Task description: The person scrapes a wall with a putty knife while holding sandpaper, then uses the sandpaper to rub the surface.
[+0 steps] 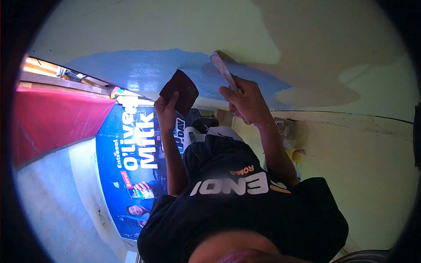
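Right now your R hand (247, 103) is clamped on a paintbrush (223, 70), tip at the blue patch (144, 70) on the pale wall (175, 26); L hand (165, 111), near it but apart, pinches a dark sheet (180, 90) w/ fingers closed

A blue ad banner (131, 166) w/ white "O'Live Milk" lettering is seen at left, turned sideways, a red sheet (57, 118) is stretched just beside it, a grey-blue surface (52, 206) is spread below both, and a small yellow item (298, 154) is seen by the cream wall (364, 175) at right.
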Tool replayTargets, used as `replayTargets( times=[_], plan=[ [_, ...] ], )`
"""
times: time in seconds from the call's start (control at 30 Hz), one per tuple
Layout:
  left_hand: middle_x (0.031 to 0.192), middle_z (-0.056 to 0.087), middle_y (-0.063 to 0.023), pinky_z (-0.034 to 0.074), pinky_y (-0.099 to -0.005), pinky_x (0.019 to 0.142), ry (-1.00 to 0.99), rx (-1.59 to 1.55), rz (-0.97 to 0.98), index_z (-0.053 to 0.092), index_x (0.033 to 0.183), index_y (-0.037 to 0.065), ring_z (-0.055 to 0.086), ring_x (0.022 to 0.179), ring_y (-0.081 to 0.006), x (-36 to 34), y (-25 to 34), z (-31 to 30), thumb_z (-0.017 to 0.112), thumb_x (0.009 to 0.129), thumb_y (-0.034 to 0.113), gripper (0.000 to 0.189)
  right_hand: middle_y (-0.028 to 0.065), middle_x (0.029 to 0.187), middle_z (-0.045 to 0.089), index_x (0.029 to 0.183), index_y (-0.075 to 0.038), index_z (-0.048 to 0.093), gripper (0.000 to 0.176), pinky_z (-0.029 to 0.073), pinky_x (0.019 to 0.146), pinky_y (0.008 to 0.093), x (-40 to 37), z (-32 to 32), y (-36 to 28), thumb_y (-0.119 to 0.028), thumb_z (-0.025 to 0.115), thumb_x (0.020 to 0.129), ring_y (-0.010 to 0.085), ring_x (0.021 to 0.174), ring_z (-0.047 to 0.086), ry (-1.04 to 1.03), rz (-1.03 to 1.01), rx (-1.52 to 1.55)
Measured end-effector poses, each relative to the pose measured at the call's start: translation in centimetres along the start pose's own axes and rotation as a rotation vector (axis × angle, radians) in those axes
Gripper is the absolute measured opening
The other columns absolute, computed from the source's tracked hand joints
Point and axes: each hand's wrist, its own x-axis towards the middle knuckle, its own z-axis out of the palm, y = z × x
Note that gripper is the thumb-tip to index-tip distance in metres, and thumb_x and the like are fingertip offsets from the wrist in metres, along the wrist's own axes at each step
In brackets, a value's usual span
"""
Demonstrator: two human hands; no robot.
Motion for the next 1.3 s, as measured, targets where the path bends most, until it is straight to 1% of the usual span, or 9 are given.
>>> replayTargets(
  times=[0.1,0.2,0.3,0.4,0.63,0.9,1.0,1.2,1.3],
  plan=[
    [0.098,0.068,-0.0069,0.047,-0.0273,0.08,0.02,-0.033,0.014,0.065,0.107,-0.003,0.061,0.088,-0.0121,-0.2,0.3,0.2,0.065,0.088,0.012,0.024,-0.0034,0.056,0.044,0.133,-0.008,0.051,0.046,0.032,0.039,0.0215,-0.6,-0.2,0.1,-0.022,0.063,0.091,0.0031,0.043,0.038,-0.011,-0.014,0.129],
    [0.098,0.068,-0.0072,0.047,-0.0274,0.08,0.018,-0.024,-0.021,0.065,0.108,-0.003,0.061,0.089,-0.0127,-0.1,-0.5,-0.4,0.065,0.088,0.011,0.025,-0.0039,0.057,0.045,0.133,-0.007,0.051,0.046,0.032,0.04,0.0213,0.2,0.5,-1.3,-0.022,0.063,0.091,0.0029,0.043,0.038,-0.028,0.008,0.028],
    [0.099,0.068,-0.0075,0.047,-0.0276,0.081,0.018,-0.014,-0.022,0.065,0.108,-0.003,0.061,0.089,-0.0131,-0.2,-0.7,-0.4,0.065,0.088,0.011,0.025,-0.004,0.058,0.045,0.133,-0.007,0.051,0.046,0.032,0.04,0.0212,0.4,1.0,-0.1,-0.023,0.063,0.091,0.0027,0.043,0.038,-0.001,-0.072,0.037],
    [0.099,0.068,-0.0076,0.047,-0.0278,0.081,0.021,-0.011,-0.009,0.065,0.108,-0.003,0.061,0.089,-0.0131,-0.3,-0.4,-0.9,0.065,0.087,0.011,0.025,-0.0042,0.058,0.045,0.132,-0.006,0.051,0.045,0.031,0.039,0.0212,-0.1,0.8,-0.7,-0.022,0.062,0.092,0.0025,0.043,0.038,-0.028,0.026,0.146],
    [0.1,0.068,-0.0081,0.048,-0.028,0.081,0.028,0.084,-0.013,0.065,0.109,-0.003,0.061,0.09,-0.0132,-0.6,0.1,-1.3,0.063,0.088,0.009,0.025,-0.0048,0.058,0.042,0.134,-0.007,0.05,0.047,0.031,0.038,0.0209,0.3,1.2,-1.0,-0.026,0.062,0.092,0.0023,0.043,0.038,-0.032,-0.009,0.102],
    [0.1,0.068,-0.008,0.048,-0.027,0.081,0.072,-0.048,-0.018,0.064,0.11,-0.004,0.061,0.089,-0.0124,-1.2,0.2,-1.9,0.063,0.088,0.009,0.026,-0.0048,0.061,0.041,0.136,-0.009,0.048,0.049,0.032,0.038,0.0204,0.6,2.3,-1.4,-0.027,0.062,0.092,0.0021,0.045,0.038,-0.066,-0.027,0.119],
    [0.1,0.068,-0.008,0.048,-0.0268,0.08,0.067,-0.079,-0.017,0.064,0.11,-0.004,0.062,0.088,-0.0121,-1.2,0.0,-1.8,0.063,0.088,0.009,0.026,0.001,0.059,0.05,0.134,-0.002,0.048,0.051,0.037,0.04,0.0228,0.9,2.5,-1.5,-0.024,0.063,0.091,0.0062,0.045,0.047,-0.052,-0.038,0.082],
    [0.098,0.069,-0.0077,0.048,-0.0265,0.079,0.067,-0.056,-0.007,0.065,0.108,-0.003,0.062,0.087,-0.0118,-1.3,0.4,-1.3,0.064,0.088,0.009,0.024,0.0034,0.063,0.055,0.134,-0.003,0.049,0.05,0.038,0.04,0.0221,1.2,2.7,-2.5,-0.024,0.062,0.091,0.0068,0.045,0.048,-0.078,-0.026,0.003],
    [0.098,0.069,-0.0075,0.048,-0.0264,0.079,0.059,-0.049,0.017,0.066,0.107,-0.003,0.062,0.087,-0.0117,-1.0,0.4,-1.0,0.064,0.088,0.01,0.024,0.0044,0.065,0.057,0.134,-0.002,0.05,0.049,0.039,0.04,0.0217,1.5,3.6,-1.9,-0.025,0.062,0.091,0.0071,0.045,0.049,-0.034,-0.113,-0.016]
  ],
)
